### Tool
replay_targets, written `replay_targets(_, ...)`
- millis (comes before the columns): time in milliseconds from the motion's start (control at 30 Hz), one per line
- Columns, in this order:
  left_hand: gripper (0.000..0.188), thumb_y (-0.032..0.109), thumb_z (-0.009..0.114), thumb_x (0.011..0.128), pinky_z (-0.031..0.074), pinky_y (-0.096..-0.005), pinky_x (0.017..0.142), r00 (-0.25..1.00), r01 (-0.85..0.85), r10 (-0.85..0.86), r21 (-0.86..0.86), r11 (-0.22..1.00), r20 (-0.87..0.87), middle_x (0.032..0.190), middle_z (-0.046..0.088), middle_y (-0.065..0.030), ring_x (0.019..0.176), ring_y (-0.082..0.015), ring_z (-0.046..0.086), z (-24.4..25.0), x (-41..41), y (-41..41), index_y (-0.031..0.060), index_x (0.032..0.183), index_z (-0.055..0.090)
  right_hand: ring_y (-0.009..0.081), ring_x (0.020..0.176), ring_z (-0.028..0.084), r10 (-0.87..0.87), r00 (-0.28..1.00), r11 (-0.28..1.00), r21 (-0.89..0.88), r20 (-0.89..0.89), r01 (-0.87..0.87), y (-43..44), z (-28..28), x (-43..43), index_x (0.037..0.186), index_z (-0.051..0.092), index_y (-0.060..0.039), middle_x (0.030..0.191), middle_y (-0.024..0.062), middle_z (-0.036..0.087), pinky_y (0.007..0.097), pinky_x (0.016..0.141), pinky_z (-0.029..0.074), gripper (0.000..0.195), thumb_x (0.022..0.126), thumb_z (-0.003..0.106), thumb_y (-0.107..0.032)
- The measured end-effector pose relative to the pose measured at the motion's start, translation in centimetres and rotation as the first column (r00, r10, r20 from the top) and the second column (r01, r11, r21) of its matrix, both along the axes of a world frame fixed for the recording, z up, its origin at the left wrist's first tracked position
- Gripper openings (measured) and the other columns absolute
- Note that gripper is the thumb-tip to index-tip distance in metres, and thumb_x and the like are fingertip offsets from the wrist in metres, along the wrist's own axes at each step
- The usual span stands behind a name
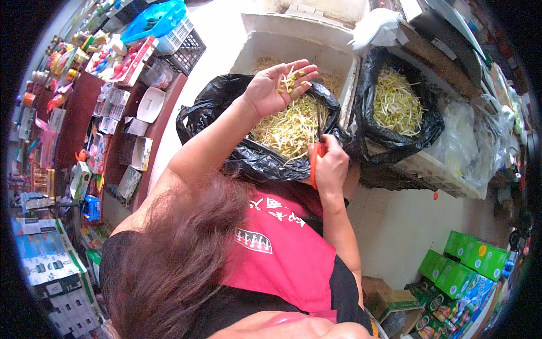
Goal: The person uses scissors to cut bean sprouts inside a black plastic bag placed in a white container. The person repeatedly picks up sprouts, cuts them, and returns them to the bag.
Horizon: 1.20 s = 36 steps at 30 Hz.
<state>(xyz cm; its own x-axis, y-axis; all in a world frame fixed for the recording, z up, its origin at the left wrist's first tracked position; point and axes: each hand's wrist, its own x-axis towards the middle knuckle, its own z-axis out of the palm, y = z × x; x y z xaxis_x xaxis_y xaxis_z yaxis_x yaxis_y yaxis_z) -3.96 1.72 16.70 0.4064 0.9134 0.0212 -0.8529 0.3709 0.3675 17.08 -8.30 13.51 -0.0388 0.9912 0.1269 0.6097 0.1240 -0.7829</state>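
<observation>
My left hand (275, 87) is palm up over a black plastic bag, its fingers stretched out. A few soybean sprouts (290, 80) with yellow heads lie across its palm and fingers. Below it, a heap of soybean sprouts (281, 131) fills the black plastic bag (266, 163), which stands in front of me. My right hand (333, 163) grips the red handles of scissors (314, 165) at the bag's right side. The blades point away from me, mostly hidden against the dark bag and sprouts.
A white foam box (292, 40) with brownish bits inside stands behind the bag. To the right, a second black bag (368, 144) holds more sprouts, beside clear plastic bags (457, 131). Shelves of goods (80, 101) line the left; green cartons (455, 277) are stacked at lower right.
</observation>
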Motion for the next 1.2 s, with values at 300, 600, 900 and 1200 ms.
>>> replay_targets(300,0.044,0.015,0.036,0.097,0.044,-0.0441,0.101,0.993,-0.115,0.115,-0.05,0.992,-0.003,0.139,0.046,-0.0218,0.129,-0.0329,0.045,-4.1,-0.5,-2.6,-0.0037,0.137,0.04,0.0323,0.074,0.064,0.108,0.948,0.96,0.215,0.3,-0.178,-0.2,1.2,-0.5,0.102,0.064,-0.0052,0.083,0.0142,0.063,0.0416,0.068,0.051,0.029,0.077,0.07,-0.018)
replay_targets(600,0.041,0.021,0.031,0.101,0.046,-0.0398,0.098,0.986,-0.164,0.163,-0.018,0.986,-0.039,0.129,0.055,-0.0193,0.121,-0.0302,0.054,-4.7,-0.6,-3.8,-0.0011,0.132,0.047,0.0354,0.07,0.064,0.143,0.901,0.944,0.218,0.409,-0.249,-0.1,1.2,-1.6,0.092,0.062,-0.0071,0.076,0.0153,0.062,0.0432,0.063,0.052,0.024,0.075,0.071,-0.02)
replay_targets(900,0.043,0.019,0.034,0.099,0.043,-0.0432,0.104,0.976,-0.219,0.218,-0.079,0.972,-0.029,0.134,0.051,-0.0209,0.126,-0.0322,0.048,-6.0,-1.6,-4.5,-0.0025,0.135,0.043,0.0354,0.072,0.065,0.163,0.919,0.964,0.141,0.359,-0.226,0.2,0.6,-1.6,0.093,0.063,-0.0088,0.079,0.0149,0.064,0.0439,0.063,0.052,0.023,0.076,0.071,-0.022)
replay_targets(1200,0.044,0.021,0.033,0.099,0.044,-0.0408,0.1,0.97,-0.243,0.242,-0.019,0.97,-0.028,0.134,0.052,-0.0187,0.126,-0.0301,0.049,-6.6,-2.3,-5.0,-0.0008,0.136,0.044,0.0342,0.072,0.064,0.204,0.868,0.92,0.215,0.453,-0.328,0.1,0.6,-2.6,0.098,0.062,-0.0078,0.08,0.014,0.063,0.042,0.064,0.052,0.03,0.074,0.073,-0.021)
